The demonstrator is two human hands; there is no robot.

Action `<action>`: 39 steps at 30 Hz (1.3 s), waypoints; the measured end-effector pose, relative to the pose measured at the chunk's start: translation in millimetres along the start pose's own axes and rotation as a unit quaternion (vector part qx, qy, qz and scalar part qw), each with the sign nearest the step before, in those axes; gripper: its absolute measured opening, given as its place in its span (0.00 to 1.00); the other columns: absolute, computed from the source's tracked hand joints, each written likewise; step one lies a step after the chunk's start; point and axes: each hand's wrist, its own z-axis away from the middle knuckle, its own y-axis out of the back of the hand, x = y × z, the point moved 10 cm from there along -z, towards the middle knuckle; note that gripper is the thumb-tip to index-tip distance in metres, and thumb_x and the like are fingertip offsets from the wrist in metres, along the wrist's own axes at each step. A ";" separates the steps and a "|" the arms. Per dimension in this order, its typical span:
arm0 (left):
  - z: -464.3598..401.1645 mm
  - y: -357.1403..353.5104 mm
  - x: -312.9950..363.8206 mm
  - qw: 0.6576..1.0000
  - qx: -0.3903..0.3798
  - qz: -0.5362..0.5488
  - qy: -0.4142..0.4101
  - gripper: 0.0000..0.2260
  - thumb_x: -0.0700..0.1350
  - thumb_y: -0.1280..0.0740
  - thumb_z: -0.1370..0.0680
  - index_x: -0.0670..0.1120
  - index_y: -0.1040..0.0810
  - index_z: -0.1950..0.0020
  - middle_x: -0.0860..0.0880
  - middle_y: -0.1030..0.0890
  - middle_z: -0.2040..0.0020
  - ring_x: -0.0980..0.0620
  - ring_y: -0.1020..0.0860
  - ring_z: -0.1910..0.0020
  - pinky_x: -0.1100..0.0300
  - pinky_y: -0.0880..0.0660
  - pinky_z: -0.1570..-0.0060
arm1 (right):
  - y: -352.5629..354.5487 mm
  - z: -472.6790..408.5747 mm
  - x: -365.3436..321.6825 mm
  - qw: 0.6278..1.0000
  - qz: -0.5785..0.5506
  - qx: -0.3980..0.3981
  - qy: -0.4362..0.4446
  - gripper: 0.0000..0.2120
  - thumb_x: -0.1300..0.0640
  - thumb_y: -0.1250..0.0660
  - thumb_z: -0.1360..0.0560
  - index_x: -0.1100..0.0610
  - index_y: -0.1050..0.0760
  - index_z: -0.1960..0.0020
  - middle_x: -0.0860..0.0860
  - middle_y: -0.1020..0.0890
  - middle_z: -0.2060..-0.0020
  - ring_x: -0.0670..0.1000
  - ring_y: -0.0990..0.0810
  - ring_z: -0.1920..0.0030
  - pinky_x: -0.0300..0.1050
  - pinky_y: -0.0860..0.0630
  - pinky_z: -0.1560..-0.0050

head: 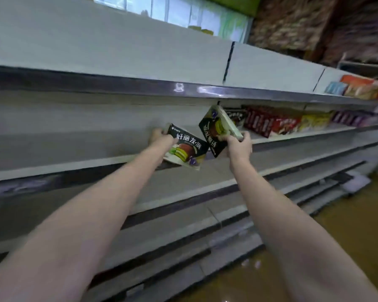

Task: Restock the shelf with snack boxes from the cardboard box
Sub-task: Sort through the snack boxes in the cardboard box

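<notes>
Fingers (156, 133) of the left hand (160, 139) curl over the top edge of a dark snack box (184, 149), gripping it near the middle of the frame, its printed face turned toward us and tipped so the lower corner hangs past the lip of the shelf (74, 164). The right hand (238, 147), just right of centre, grasps a second snack box (218, 130) by its lower end, thumb and fingers wrapped round it; this one stands more upright and is turned upside down (the lettering runs inverted), with its pale side edge showing. The two boxes nearly meet at their corners, though I cannot tell whether they touch. Both are held in front of the same shelf level, below the metal price rail (183, 89) that crosses the frame. To the right on that level sits a row of stocked boxes (271, 124), red, then yellow, then purple toward the far right edge. More packets (358, 88) lie on the shelf above, at upper right. Lower shelves step down toward a brown floor (347, 225) at lower right.
</notes>
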 end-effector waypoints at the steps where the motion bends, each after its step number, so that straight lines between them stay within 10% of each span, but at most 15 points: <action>1: -7.7 -13.9 2.7 1.000 -0.005 0.003 0.001 0.14 0.38 0.25 0.30 0.43 0.20 0.46 0.44 0.17 0.49 0.46 0.19 0.51 0.53 0.22 0.48 | 8.4 -13.6 4.2 1.000 -0.007 0.005 -0.004 0.15 0.54 0.25 0.33 0.54 0.28 0.51 0.53 0.19 0.55 0.54 0.19 0.54 0.51 0.21 0.54; 9: -53.7 -137.6 24.1 0.993 -0.009 0.116 0.028 0.08 0.33 0.29 0.28 0.43 0.26 0.56 0.43 0.19 0.55 0.46 0.20 0.55 0.53 0.22 0.52 | 54.5 -137.2 55.5 0.989 -0.111 -0.002 -0.101 0.29 0.53 0.23 0.37 0.55 0.33 0.40 0.56 0.22 0.46 0.58 0.20 0.46 0.61 0.22 0.41; 16: -94.4 -239.7 14.5 0.987 0.025 0.148 0.053 0.18 0.30 0.31 0.26 0.45 0.34 0.44 0.40 0.23 0.45 0.39 0.21 0.47 0.35 0.22 0.48 | 55.6 -247.1 77.9 0.984 -0.056 -0.128 -0.106 0.14 0.68 0.28 0.34 0.61 0.28 0.51 0.53 0.24 0.64 0.49 0.27 0.68 0.42 0.31 0.69; 20: -117.1 -292.7 1.7 0.982 0.013 0.172 0.079 0.21 0.33 0.27 0.30 0.41 0.30 0.40 0.37 0.21 0.42 0.39 0.19 0.47 0.38 0.20 0.50 | 62.4 -298.3 95.7 0.973 -0.055 -0.161 -0.159 0.26 0.60 0.29 0.38 0.63 0.31 0.41 0.54 0.28 0.67 0.50 0.30 0.72 0.40 0.35 0.74; 23: -106.6 -313.7 13.2 0.989 0.026 0.132 0.065 0.19 0.28 0.32 0.26 0.39 0.30 0.37 0.37 0.20 0.45 0.44 0.19 0.57 0.51 0.19 0.67 | 69.5 -327.9 99.3 0.975 -0.047 -0.165 -0.143 0.26 0.64 0.32 0.36 0.64 0.32 0.39 0.57 0.23 0.57 0.53 0.25 0.65 0.40 0.33 0.73; 32: -120.2 -324.5 46.0 0.972 0.069 -0.222 -0.027 0.26 0.42 0.24 0.27 0.42 0.28 0.32 0.44 0.22 0.35 0.46 0.22 0.40 0.67 0.26 0.56 | 71.8 -376.3 102.9 0.975 -0.051 -0.183 -0.114 0.24 0.67 0.33 0.37 0.55 0.31 0.43 0.53 0.22 0.53 0.56 0.22 0.51 0.53 0.23 0.46; 39: -133.5 -340.9 52.9 0.953 0.112 -0.280 -0.001 0.21 0.45 0.27 0.24 0.42 0.29 0.34 0.43 0.22 0.35 0.43 0.24 0.37 0.61 0.30 0.49 | 63.8 -384.5 106.0 0.964 -0.100 -0.200 -0.144 0.19 0.63 0.32 0.28 0.60 0.30 0.39 0.55 0.22 0.58 0.52 0.23 0.62 0.39 0.29 0.69</action>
